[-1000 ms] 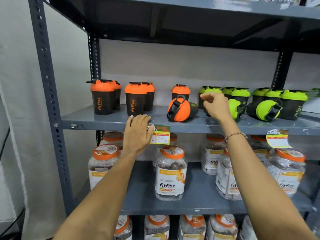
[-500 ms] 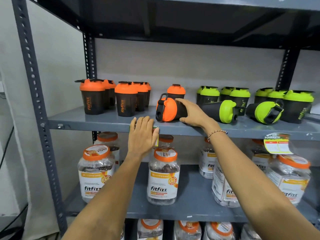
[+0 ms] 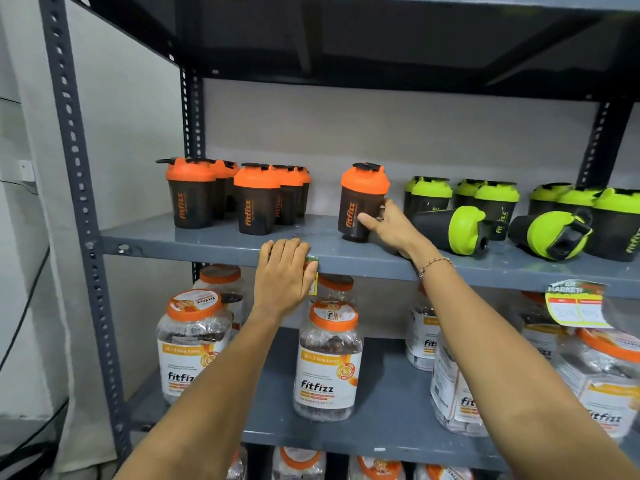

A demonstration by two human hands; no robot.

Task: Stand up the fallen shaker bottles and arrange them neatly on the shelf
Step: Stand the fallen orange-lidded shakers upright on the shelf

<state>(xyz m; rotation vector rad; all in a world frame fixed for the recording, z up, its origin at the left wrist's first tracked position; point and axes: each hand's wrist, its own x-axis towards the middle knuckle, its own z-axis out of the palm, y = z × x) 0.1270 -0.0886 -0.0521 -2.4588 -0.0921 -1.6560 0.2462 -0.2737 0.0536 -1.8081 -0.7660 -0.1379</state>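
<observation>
An orange-lidded black shaker bottle (image 3: 360, 206) stands nearly upright, slightly tilted, on the grey shelf (image 3: 214, 242). My right hand (image 3: 391, 226) grips its lower right side. Flat on the shelf's front edge rests my left hand (image 3: 284, 271), partly covering a price tag. Several orange-lidded shakers (image 3: 223, 194) stand in rows at the left. Two green-lidded shakers lie on their sides: one (image 3: 452, 230) just right of my right hand, another (image 3: 550, 235) further right. Several green-lidded shakers (image 3: 485, 195) stand upright behind them.
The lower shelf (image 3: 381, 410) holds several clear Fitfizz jars with orange lids (image 3: 329, 358). A yellow price tag (image 3: 576, 303) hangs from the shelf edge at the right. A perforated upright post (image 3: 79, 202) frames the left side. Another shelf overhangs above.
My right hand has tipped the fallen orange shaker from lying on its side to nearly upright. The left hand stays on the shelf edge.
</observation>
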